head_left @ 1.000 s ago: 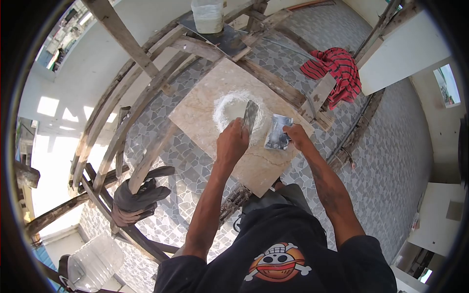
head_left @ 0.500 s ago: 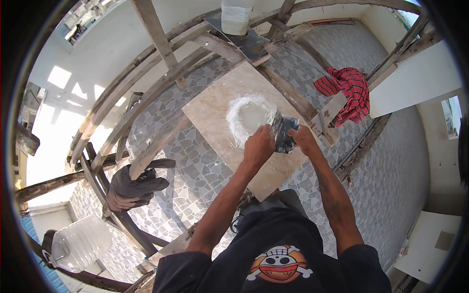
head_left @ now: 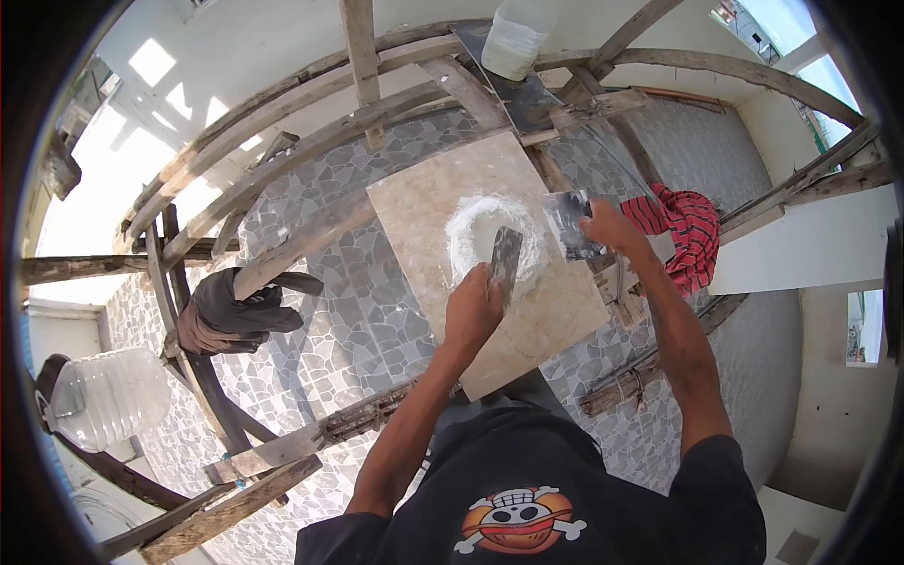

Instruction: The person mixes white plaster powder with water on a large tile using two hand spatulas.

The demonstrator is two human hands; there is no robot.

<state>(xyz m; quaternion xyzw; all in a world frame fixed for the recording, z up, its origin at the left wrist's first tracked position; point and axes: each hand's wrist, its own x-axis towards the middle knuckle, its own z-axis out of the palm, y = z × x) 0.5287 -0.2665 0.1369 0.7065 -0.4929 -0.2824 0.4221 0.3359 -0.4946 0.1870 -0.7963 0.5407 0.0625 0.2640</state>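
Observation:
In the head view a marbled beige tile (head_left: 414,202) lies across wooden beams in front of me. A ring of white powder (head_left: 460,229) sits on it, with a pale wet pool (head_left: 487,229) at its centre. My left hand (head_left: 474,309) is closed on a narrow metal putty knife (head_left: 506,256), its blade over the near right part of the ring. To the right, my right hand (head_left: 610,227) grips a wider, smeared putty knife (head_left: 571,226), held near the tile's right edge and apart from the other blade.
Wooden scaffold beams (head_left: 282,155) surround the tile. A red checked cloth (head_left: 690,235) hangs at right, dark clothing (head_left: 235,315) at left. One plastic jug (head_left: 516,42) stands on a dark board (head_left: 529,104) at the back; another clear jug (head_left: 108,395) is at lower left. Stone-patterned flooring (head_left: 358,311) shows below.
The two putty knives were together over the ring's right side; now they are apart. My right hand has moved right and up, my left slightly left and down. The camera view has turned.

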